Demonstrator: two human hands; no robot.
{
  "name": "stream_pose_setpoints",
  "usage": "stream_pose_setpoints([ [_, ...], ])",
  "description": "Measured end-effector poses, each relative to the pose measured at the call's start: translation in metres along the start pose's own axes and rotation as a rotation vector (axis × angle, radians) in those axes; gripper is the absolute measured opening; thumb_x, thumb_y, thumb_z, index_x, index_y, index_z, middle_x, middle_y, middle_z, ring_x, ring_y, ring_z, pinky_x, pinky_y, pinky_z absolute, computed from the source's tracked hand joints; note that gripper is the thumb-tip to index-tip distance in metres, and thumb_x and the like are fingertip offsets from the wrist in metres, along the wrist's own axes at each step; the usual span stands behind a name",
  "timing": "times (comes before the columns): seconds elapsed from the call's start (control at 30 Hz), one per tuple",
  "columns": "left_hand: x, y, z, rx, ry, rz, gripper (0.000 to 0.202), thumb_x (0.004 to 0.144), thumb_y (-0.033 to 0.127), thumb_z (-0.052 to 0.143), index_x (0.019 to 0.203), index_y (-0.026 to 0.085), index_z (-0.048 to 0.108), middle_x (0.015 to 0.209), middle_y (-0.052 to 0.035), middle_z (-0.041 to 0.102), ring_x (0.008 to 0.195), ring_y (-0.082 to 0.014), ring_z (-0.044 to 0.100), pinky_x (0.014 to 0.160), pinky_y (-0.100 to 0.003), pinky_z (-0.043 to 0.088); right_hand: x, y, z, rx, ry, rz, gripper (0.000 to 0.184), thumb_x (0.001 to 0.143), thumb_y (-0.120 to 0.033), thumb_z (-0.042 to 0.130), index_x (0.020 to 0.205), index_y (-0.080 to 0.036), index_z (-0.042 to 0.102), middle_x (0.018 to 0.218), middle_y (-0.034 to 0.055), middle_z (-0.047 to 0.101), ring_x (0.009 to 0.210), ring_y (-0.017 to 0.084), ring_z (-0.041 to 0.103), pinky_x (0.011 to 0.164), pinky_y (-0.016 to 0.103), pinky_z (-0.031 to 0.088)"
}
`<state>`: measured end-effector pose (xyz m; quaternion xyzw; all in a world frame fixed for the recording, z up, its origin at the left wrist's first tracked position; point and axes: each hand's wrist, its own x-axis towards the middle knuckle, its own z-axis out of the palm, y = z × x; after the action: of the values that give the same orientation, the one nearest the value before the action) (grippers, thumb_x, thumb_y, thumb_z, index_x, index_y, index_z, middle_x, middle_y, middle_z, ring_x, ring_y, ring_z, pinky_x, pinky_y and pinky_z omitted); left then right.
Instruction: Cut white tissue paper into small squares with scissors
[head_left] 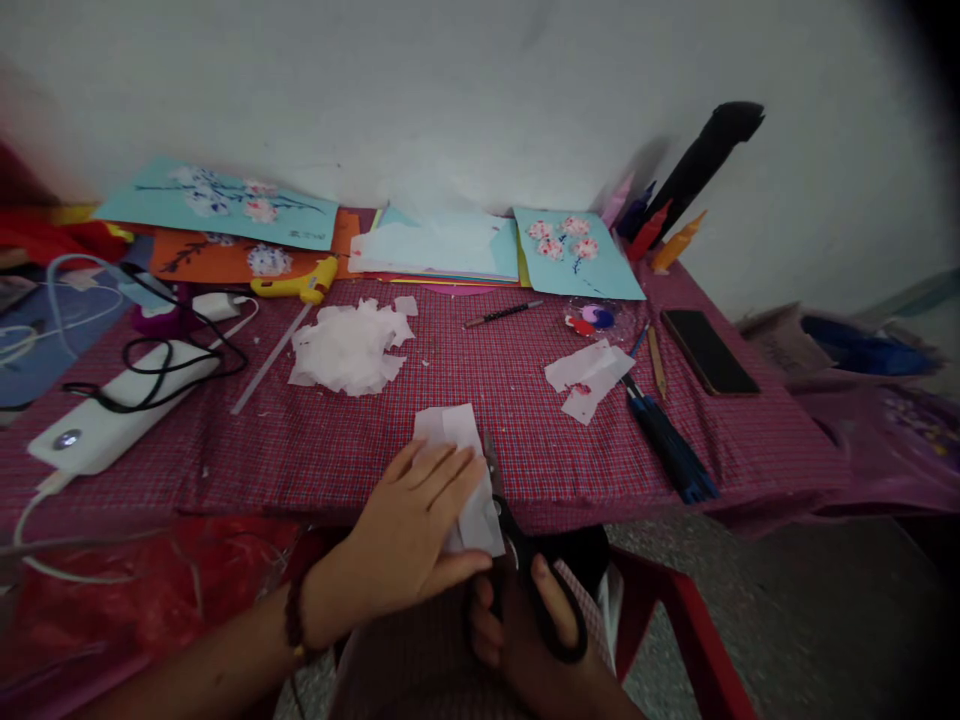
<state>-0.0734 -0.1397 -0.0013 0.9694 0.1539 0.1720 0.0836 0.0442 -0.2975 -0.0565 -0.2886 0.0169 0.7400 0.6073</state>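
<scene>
Near the front edge of the table, my left hand lies flat with its fingers stretched out on a folded piece of white paper. Black-handled scissors are held in my right hand, with fingers and thumb through the handle loops. Their blades point away from me along the paper's right edge; I cannot tell whether they touch it. Beyond my left hand sits a pile of torn or cut white paper pieces.
On the red checked tablecloth lie a yellow glue gun, a white power strip with cables, a brush, a paint palette, a pencil and a phone. Flower-painted cards stand along the wall.
</scene>
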Motion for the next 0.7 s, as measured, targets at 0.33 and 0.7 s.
stream_pose_setpoints([
  [0.33,-0.002,-0.012,0.025,0.195,-0.055,-0.146,0.067,0.089,0.056,0.050,0.134,0.007,0.051,0.143,-0.0180,0.050,0.131,-0.0319,0.047,0.107,-0.049,0.036,0.005,-0.004,0.003,0.168,-0.040,-0.001,0.047,0.077,-0.062,0.066,0.104,-0.024,0.058,0.080,0.0018,0.066,0.059,0.013,0.053,0.056,0.028,0.034],
  [0.7,-0.002,-0.014,0.027,0.242,-0.023,-0.126,0.067,0.089,0.059,0.049,0.135,0.010,0.050,0.143,-0.0137,0.052,0.130,-0.0299,0.049,0.106,-0.047,0.035,0.022,-0.018,0.012,0.090,-0.011,0.011,0.052,0.069,-0.065,0.073,0.100,-0.025,0.062,0.076,-0.0010,0.066,0.057,0.011,0.052,0.054,0.026,0.035],
])
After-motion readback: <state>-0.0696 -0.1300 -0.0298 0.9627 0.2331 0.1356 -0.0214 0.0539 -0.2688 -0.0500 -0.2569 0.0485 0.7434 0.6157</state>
